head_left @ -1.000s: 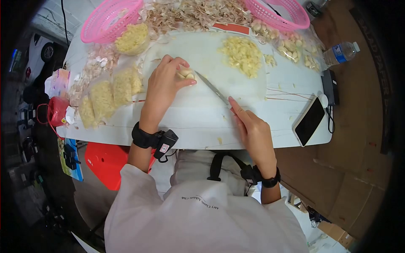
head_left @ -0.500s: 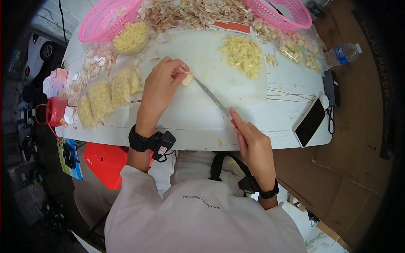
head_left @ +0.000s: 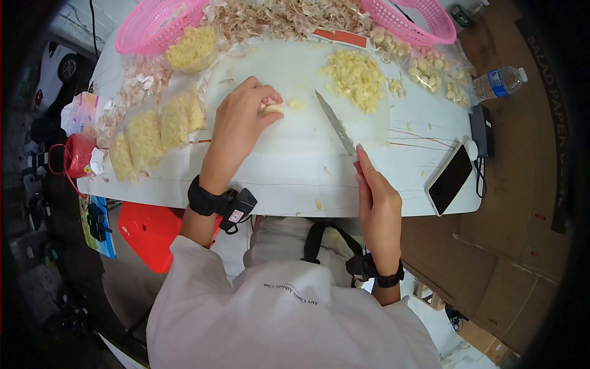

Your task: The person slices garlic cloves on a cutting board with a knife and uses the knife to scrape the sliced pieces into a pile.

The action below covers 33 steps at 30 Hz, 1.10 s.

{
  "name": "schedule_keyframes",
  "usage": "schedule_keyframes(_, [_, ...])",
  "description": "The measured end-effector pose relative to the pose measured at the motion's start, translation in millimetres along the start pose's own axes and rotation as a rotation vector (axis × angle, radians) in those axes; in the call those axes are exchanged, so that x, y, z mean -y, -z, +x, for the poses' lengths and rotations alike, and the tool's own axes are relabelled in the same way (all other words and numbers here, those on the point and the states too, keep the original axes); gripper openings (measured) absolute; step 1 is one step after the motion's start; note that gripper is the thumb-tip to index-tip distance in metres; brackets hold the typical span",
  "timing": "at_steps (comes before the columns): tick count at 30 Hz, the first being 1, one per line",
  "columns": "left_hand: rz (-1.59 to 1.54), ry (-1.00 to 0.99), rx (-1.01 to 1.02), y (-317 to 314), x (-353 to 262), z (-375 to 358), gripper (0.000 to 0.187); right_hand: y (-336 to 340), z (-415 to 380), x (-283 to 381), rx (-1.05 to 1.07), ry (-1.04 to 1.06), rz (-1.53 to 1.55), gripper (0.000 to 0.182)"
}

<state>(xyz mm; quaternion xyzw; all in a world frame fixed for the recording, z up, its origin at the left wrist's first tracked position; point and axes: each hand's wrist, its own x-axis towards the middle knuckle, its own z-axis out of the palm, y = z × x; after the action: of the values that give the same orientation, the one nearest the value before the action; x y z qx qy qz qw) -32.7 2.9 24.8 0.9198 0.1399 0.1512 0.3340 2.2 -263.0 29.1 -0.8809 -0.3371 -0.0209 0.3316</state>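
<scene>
My left hand (head_left: 249,111) is closed on a pale garlic clove (head_left: 273,109), pinched between thumb and fingers above the left half of the white cutting board (head_left: 295,138). A few small garlic pieces (head_left: 295,104) lie just right of it. In my right hand (head_left: 377,190) is a knife (head_left: 335,120), gripped by its handle, with the blade pointing up and left over the board, apart from the clove. A heap of chopped garlic (head_left: 354,80) covers the board's upper right.
Bags of chopped garlic (head_left: 145,142) and a full bowl (head_left: 192,52) stand left. Garlic skins (head_left: 283,18) pile up at the back between pink baskets (head_left: 158,31). Bags of whole cloves (head_left: 426,69), a water bottle (head_left: 501,81) and a phone (head_left: 450,179) are at right.
The knife has moved right and away from the clove, its blade now steeper. Small garlic pieces now show beside my left hand, whose fingers have curled further round the clove.
</scene>
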Motion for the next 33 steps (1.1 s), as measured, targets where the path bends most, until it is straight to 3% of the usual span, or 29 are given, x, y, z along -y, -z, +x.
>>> schedule_keyframes(6, [0.037, 0.01, -0.019, 1, -1, 0, 0.019, -20, 22, 4, 0.075, 0.103, -0.021, 0.056])
schedule_keyframes(7, [0.046, 0.016, -0.02, 1, 0, 0, 0.019, -19, 26, 12, 0.144, 0.031, -0.031, 0.056])
schedule_keyframes(14, [0.06, -0.013, -0.045, 2, -2, -1, 0.016, -32, 32, 1, 0.137, 0.143, -0.025, 0.063])
schedule_keyframes(20, [0.096, -0.057, -0.068, 2, -3, -1, 0.015, -44, 20, 3, 0.134, 0.154, -0.238, 0.07])
schedule_keyframes(28, [-0.054, 0.025, -0.134, 4, -3, 1, 0.017, -37, 16, 6, 0.024, 0.096, 0.026, 0.063])
schedule_keyframes(33, [-0.067, 0.077, -0.26, 6, -9, 4, 0.021, -31, 10, 17, 0.104, 0.029, 0.071, 0.06])
